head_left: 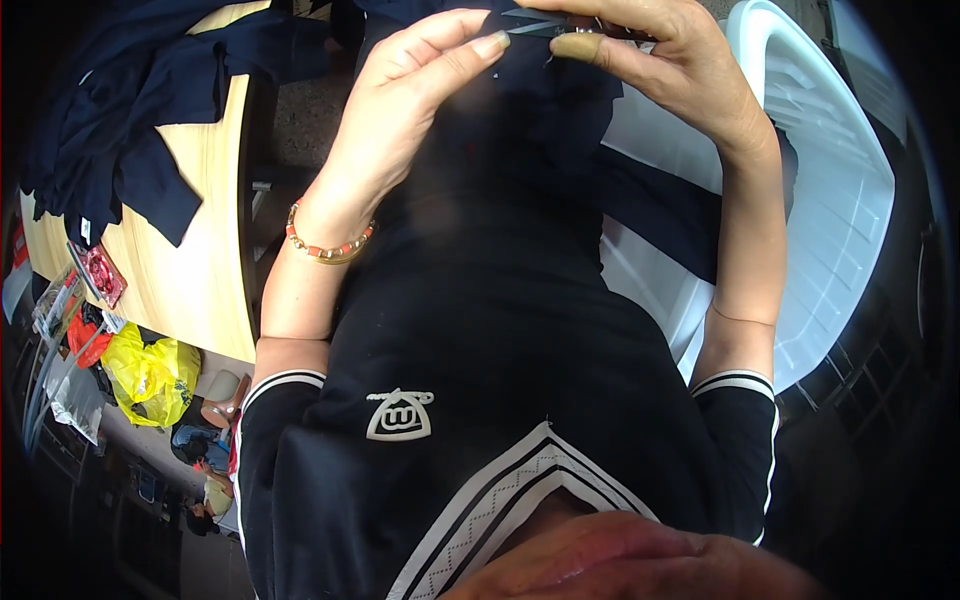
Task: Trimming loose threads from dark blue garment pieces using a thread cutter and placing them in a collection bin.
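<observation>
At the top edge, my right hand (670, 50) is wrapped round small thread snips (535, 24), whose thin metal blades point left. A yellowish cover (577, 47) sits on a fingertip of this hand. Facing the blades, my left hand (425, 65) has thumb and forefinger brought together on a navy garment (530, 110); the exact pinch is partly cut off by the frame. The dark cloth spreads below both hands over my lap and blends with my dark top. An orange and gold bracelet (330, 250) circles my left wrist.
On the left, a pale wooden table (210, 270) bears a pile of navy garments (150, 120). Beside its near end hangs a yellow plastic bag (150, 375). A large white plastic chair or tub (835, 250) stands at my right, dark cloth (660, 205) across it. Other people (205, 490) are at lower left.
</observation>
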A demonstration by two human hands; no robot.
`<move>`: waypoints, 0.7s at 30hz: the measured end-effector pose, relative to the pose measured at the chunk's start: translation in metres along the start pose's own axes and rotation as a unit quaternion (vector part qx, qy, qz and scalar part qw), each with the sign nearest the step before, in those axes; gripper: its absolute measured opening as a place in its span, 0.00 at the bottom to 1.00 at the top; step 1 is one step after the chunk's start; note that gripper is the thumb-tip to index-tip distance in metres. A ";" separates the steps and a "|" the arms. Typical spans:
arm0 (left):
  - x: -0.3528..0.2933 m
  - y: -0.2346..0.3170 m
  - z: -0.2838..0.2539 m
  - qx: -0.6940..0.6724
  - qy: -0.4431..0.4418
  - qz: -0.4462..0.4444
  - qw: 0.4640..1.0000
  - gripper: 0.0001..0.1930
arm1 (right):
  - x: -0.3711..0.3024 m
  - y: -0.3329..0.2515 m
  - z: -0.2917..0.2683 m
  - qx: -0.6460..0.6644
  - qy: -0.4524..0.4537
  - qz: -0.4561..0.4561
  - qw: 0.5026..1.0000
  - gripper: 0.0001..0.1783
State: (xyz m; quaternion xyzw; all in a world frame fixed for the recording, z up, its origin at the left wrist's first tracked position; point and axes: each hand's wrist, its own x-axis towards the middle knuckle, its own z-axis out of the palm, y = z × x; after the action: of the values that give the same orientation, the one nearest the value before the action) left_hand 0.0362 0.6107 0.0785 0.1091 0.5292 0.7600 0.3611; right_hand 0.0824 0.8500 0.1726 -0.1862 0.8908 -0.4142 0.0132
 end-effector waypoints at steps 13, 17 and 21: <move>0.001 0.002 0.007 0.047 -0.024 0.049 0.997 0.15 | 0.002 -0.002 0.004 0.004 0.075 0.173 0.982 0.27; -0.004 0.011 0.013 0.149 -0.070 0.129 0.978 0.14 | -0.009 0.033 0.003 -0.154 0.056 0.169 0.972 0.16; 0.003 0.007 -0.002 0.435 -0.015 0.377 0.817 0.18 | -0.005 0.032 0.002 -0.156 0.100 0.148 0.971 0.09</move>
State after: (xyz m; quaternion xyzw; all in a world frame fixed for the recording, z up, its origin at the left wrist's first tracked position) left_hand 0.0296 0.6102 0.0829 0.4575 0.7167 0.5255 -0.0309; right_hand 0.0770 0.8693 0.1471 -0.0094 0.9588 -0.2804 -0.0437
